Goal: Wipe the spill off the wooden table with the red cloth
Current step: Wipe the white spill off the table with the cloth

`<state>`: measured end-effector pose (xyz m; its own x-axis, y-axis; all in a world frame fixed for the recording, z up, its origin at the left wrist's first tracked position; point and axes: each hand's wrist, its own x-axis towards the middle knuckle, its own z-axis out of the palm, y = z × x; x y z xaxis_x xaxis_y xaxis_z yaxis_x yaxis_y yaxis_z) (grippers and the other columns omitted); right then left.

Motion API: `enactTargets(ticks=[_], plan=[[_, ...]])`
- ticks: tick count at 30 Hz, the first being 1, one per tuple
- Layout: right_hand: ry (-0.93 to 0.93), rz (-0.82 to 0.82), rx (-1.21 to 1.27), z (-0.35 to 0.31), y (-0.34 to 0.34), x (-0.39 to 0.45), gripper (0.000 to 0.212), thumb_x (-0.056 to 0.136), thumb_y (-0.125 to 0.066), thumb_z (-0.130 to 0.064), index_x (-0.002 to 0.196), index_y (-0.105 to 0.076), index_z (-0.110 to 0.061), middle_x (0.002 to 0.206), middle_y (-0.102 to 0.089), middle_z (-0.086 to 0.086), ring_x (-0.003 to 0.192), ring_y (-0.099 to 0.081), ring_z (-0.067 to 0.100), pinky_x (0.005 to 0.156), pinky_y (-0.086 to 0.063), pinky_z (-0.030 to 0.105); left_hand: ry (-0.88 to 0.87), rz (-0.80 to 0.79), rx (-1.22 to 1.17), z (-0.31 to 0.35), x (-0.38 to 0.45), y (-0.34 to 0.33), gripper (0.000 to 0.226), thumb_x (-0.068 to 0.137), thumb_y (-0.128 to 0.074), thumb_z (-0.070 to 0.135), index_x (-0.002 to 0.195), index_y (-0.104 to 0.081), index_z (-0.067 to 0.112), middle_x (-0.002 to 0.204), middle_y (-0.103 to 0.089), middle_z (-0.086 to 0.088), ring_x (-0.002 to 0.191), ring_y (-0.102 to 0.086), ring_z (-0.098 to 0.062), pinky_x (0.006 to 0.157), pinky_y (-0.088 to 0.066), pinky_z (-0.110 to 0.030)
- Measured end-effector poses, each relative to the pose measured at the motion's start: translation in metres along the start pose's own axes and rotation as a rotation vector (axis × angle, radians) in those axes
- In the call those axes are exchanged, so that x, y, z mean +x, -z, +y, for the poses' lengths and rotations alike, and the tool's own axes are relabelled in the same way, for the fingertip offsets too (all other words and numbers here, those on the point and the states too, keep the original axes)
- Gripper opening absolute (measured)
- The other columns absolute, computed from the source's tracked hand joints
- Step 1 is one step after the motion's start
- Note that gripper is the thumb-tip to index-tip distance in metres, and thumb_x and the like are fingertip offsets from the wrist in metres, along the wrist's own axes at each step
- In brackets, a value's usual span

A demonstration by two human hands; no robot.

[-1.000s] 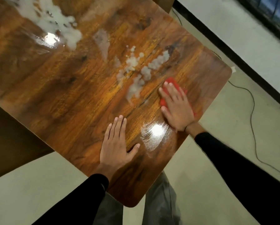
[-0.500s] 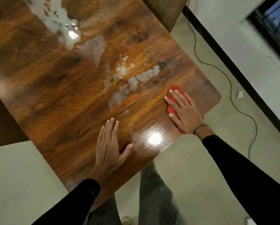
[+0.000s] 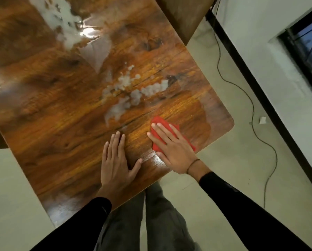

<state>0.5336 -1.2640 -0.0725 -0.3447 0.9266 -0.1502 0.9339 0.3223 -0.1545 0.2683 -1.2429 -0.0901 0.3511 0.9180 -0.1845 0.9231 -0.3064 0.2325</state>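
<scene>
We see the right hand [image 3: 171,147] lying flat with straight fingers on the red cloth [image 3: 159,122], pressing it onto the wooden table [image 3: 61,124] close to the near right corner. Most of the cloth is covered by the hand; only its far edge and a strip on the right side show. The left hand [image 3: 116,163] rests just beside it, palm down, fingers straight and together, thumb spread toward the right hand, holding nothing.

Beyond the cloth, a little apart from its far edge, we find the spill [image 3: 133,93]: pale, milky blotches strung across the glossy wood grain. A larger whitish patch [image 3: 66,20] lies toward the far end of the table, next to a bright glare of reflected light; we cannot tell where wet ends and reflection begins there.

Below the table edge we see grey trousers [image 3: 158,214] and black sleeves [image 3: 242,205]. The floor [image 3: 224,169] is pale, a thin dark cable [image 3: 251,98] snakes across it, and a small white scrap [image 3: 262,120] lies near the dark skirting [image 3: 260,84]. A dark window [image 3: 309,38] is cut off at the right edge.
</scene>
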Motion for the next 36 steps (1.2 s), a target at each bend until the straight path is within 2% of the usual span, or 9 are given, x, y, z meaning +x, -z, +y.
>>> enactTargets(ticks=[4, 8, 11, 14, 21, 26, 28, 32, 36], plan=[[-0.035, -0.02, -0.009, 0.048, 0.009, -0.031, 0.075, 0.114, -0.036, -0.049, 0.181, -0.013, -0.024, 0.189, -0.001, 0.007, 0.175, -0.002, 0.027, 0.141, -0.002, 0.054, -0.016, -0.003, -0.005, -0.002, 0.0, 0.0, 0.106, 0.099, -0.043, 0.079, 0.175, -0.015, 0.009, 0.184, -0.01, -0.012, 0.172, -0.007, -0.025, 0.139, -0.002, -0.045], [-0.332, 0.007, 0.068, 0.124, 0.028, -0.032, 0.073, 0.112, -0.039, -0.05, 0.18, -0.017, -0.031, 0.189, -0.009, 0.004, 0.175, -0.006, 0.025, 0.141, -0.002, 0.053, -0.025, 0.023, -0.006, -0.001, -0.001, -0.002, 0.106, 0.1, -0.041, 0.079, 0.175, -0.014, 0.01, 0.184, -0.01, -0.012, 0.172, -0.008, -0.026, 0.139, -0.002, -0.045], [-0.474, 0.028, 0.136, 0.166, 0.039, -0.012, 0.073, 0.112, -0.041, -0.05, 0.179, -0.021, -0.028, 0.188, -0.013, 0.006, 0.173, -0.013, 0.029, 0.136, -0.017, 0.062, -0.021, 0.013, 0.002, -0.004, -0.001, -0.004, 0.106, 0.099, -0.044, 0.078, 0.175, -0.015, 0.009, 0.184, -0.012, -0.013, 0.172, -0.009, -0.027, 0.139, -0.004, -0.047], [-0.589, 0.059, 0.194, 0.183, 0.047, 0.027, 0.073, 0.113, -0.039, -0.049, 0.179, -0.02, -0.023, 0.187, -0.014, 0.01, 0.171, -0.019, 0.035, 0.135, -0.028, 0.06, -0.019, 0.008, -0.001, -0.004, -0.001, -0.007, 0.107, 0.099, -0.044, 0.079, 0.176, -0.014, 0.011, 0.185, -0.009, -0.01, 0.172, -0.007, -0.025, 0.14, -0.004, -0.046], [-0.435, 0.021, 0.005, 0.163, 0.053, 0.086, 0.08, 0.111, -0.034, -0.05, 0.18, -0.011, -0.017, 0.188, -0.006, 0.015, 0.174, -0.006, 0.034, 0.14, -0.011, 0.061, 0.002, 0.004, 0.022, -0.008, -0.001, -0.012, 0.107, 0.1, -0.04, 0.083, 0.177, -0.006, 0.017, 0.186, -0.001, -0.004, 0.172, -0.004, -0.022, 0.14, -0.001, -0.045], [-0.111, -0.034, -0.007, 0.114, 0.04, 0.064, 0.081, 0.113, -0.035, -0.049, 0.18, -0.008, -0.015, 0.188, -0.002, 0.014, 0.175, -0.002, 0.03, 0.14, -0.013, 0.06, 0.01, 0.016, -0.019, -0.005, -0.001, -0.013, 0.108, 0.099, -0.039, 0.084, 0.177, -0.009, 0.017, 0.186, -0.005, -0.004, 0.172, -0.006, -0.022, 0.14, -0.005, -0.047], [-0.06, -0.034, 0.027, 0.11, 0.033, 0.035, 0.08, 0.114, -0.037, -0.05, 0.181, -0.007, -0.017, 0.189, 0.001, 0.01, 0.175, 0.001, 0.027, 0.14, -0.014, 0.06, 0.015, 0.039, -0.043, -0.004, -0.001, -0.012, 0.108, 0.098, -0.039, 0.084, 0.177, -0.01, 0.016, 0.186, -0.005, -0.005, 0.172, -0.008, -0.023, 0.14, -0.005, -0.046], [-0.294, 0.002, 0.123, 0.14, 0.034, 0.007, 0.096, 0.107, -0.047, -0.06, 0.181, -0.001, -0.018, 0.188, 0.013, 0.006, 0.175, 0.003, 0.028, 0.14, -0.007, 0.054, 0.182, 0.124, -0.083, -0.001, -0.001, -0.009, 0.115, 0.094, -0.048, 0.083, 0.176, -0.01, 0.013, 0.185, -0.002, -0.009, 0.172, -0.007, -0.025, 0.14, -0.004, -0.046], [-0.51, 0.082, 0.18, 0.168, 0.046, 0.059, 0.096, 0.106, -0.047, -0.063, 0.18, -0.006, -0.016, 0.186, 0.01, 0.02, 0.172, -0.007, 0.044, 0.138, -0.017, 0.063, 0.356, 0.176, -0.107, 0.002, -0.003, -0.007, 0.121, 0.09, -0.051, 0.084, 0.176, -0.009, 0.01, 0.185, -0.001, -0.008, 0.172, -0.005, -0.026, 0.139, -0.002, -0.046]])
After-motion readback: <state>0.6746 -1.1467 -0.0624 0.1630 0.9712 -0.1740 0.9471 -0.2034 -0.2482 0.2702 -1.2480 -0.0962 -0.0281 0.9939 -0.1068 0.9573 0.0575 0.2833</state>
